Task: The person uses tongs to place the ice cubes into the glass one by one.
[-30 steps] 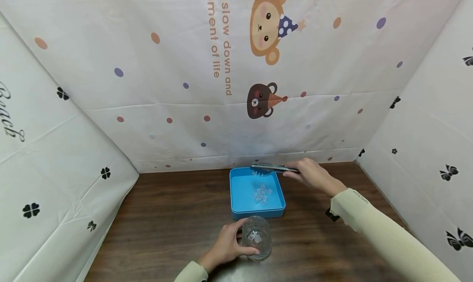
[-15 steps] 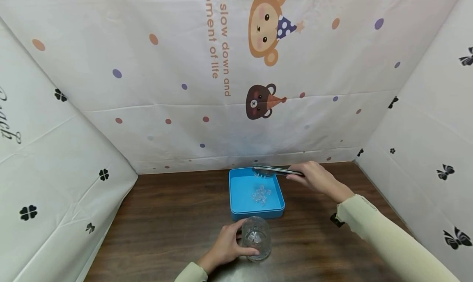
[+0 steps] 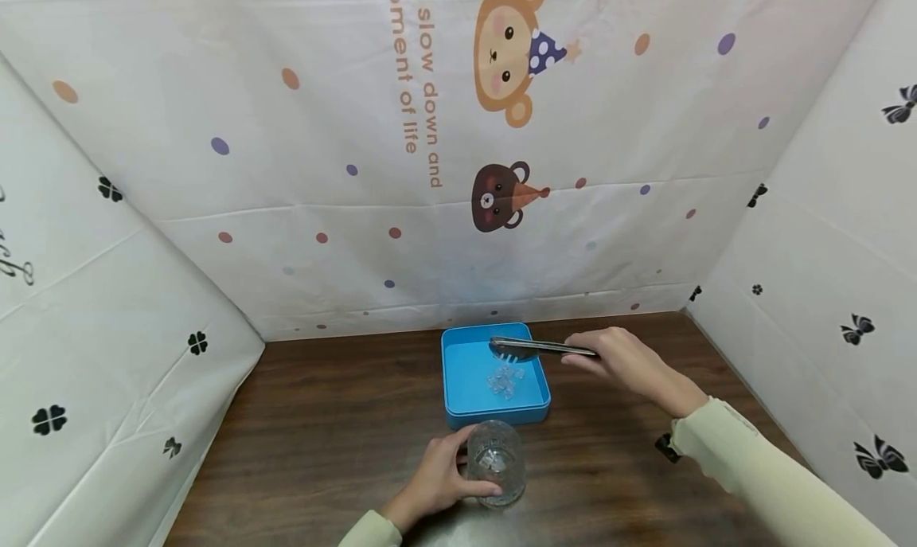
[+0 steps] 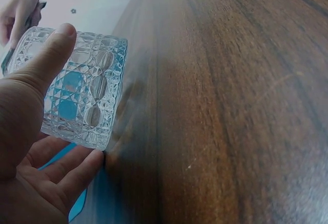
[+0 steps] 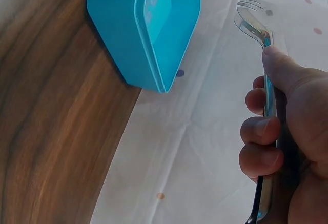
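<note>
With thumb and fingers around it, my left hand (image 3: 433, 479) grips a clear cut-glass tumbler (image 3: 512, 475) on the table, in front of a blue square tray. A few clear pieces show inside the glass. My right hand (image 3: 619, 362) holds metal serving tongs (image 3: 548, 346) by the handles. One end of the tongs (image 5: 251, 21) is forked, and the other looks like a spoon. Their head hangs over the back half of the tray, just behind a small heap of clear ice-like cubes (image 3: 501, 383). Whether anything lies between the tong ends cannot be made out.
The blue tray (image 3: 462, 388) has low upright walls and stands near the back cloth. Brown wood table (image 3: 322, 435) spreads to both sides. White printed cloth walls (image 3: 344, 260) rise at the back, left and right.
My right hand has brought the tongs down and slightly toward the front, closer to the cubes. My left hand and the glass stay in place. The head view has shifted slightly.
</note>
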